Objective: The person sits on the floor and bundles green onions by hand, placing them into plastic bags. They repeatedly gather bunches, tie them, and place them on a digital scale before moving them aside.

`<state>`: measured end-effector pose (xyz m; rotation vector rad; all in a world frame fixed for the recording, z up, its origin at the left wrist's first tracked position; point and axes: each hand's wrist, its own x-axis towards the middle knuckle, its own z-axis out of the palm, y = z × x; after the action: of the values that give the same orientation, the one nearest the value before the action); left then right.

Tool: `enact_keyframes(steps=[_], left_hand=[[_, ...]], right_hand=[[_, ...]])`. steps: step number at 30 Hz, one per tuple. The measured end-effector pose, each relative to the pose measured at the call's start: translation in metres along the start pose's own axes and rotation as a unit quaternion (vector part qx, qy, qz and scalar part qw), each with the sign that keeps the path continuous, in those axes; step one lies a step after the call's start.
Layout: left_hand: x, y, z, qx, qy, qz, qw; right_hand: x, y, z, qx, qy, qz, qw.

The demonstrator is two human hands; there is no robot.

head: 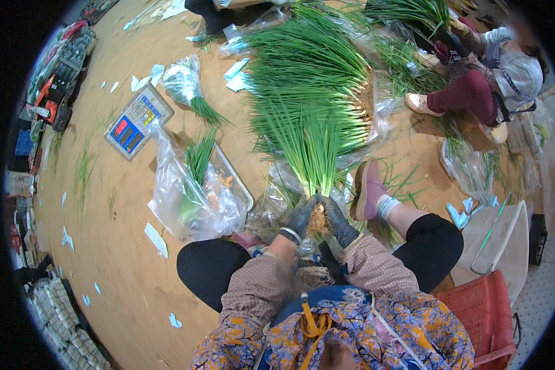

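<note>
Both my hands wear dark gloves and meet in front of my lap. My left hand (300,217) and my right hand (340,222) grip a bunch of green chives or thin scallions (312,152) near the root end. Its brown, hairy roots (319,221) show between my thumbs, and the long leaves fan out away from me. Just beyond lies a large pile of the same greens (305,78), with the pale root ends to the right. To the left, a clear plastic bag (189,203) with a green bunch inside rests on a metal scale tray (233,175).
A digital scale display (138,121) stands left on the brown floor, near a bagged bunch (182,83). Another person (485,78) sits at the upper right, holding greens. A red plastic basket (476,314) and a white crate (499,245) flank my right side. Paper scraps (157,239) litter the floor.
</note>
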<state>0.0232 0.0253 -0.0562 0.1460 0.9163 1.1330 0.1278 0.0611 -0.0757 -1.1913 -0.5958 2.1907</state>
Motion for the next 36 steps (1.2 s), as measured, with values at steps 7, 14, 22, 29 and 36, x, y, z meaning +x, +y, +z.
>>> enact_keyframes(steps=[7,14,22,29,36], left_hand=[[-0.049,0.02,0.035,0.398,0.056,0.14,0.905],[-0.02,-0.011,-0.009,0.162,-0.056,-0.037,0.984],[-0.005,-0.038,-0.013,0.576,0.119,0.166,0.792],[-0.013,-0.003,-0.012,0.331,0.091,0.177,0.922],[0.006,-0.019,-0.038,0.378,0.121,0.102,0.912]], right_hand=[[-0.033,-0.013,-0.001,-0.152,-0.094,-0.067,0.982],[-0.031,-0.063,0.01,-0.644,-0.079,0.024,0.76],[-0.004,-0.07,0.031,-0.597,0.048,-0.225,0.769],[-0.019,-0.061,0.01,0.023,-0.038,-0.073,0.996],[-0.05,-0.048,-0.094,-0.702,-0.148,0.052,0.695]])
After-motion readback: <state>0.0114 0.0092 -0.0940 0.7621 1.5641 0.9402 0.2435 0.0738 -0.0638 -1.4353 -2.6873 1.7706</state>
